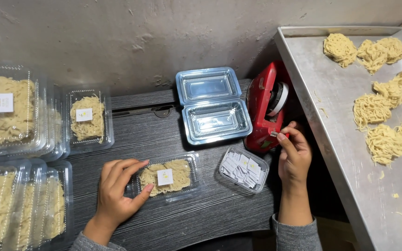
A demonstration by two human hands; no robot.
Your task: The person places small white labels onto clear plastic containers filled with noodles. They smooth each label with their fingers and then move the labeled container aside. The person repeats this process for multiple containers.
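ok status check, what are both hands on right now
Left hand flat against closed noodle box. Right hand pinching tape end at red dispenser. Label tub sits between them, nothing blocking.

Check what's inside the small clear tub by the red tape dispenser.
The small clear tub holds a loose pile of small white paper labels, some with a yellow mark. Its bottom is covered by them. Neither hand touches it.

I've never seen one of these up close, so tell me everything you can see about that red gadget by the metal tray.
The red tape dispenser looks like glossy plastic, with a rounded body and a white roll set in its side. It stands on the dark wood-grain table, tight against the metal tray and beside the open empty clear container. The right hand pinches at its lower front edge, seemingly drawing tape, though the strip is too small to tell.
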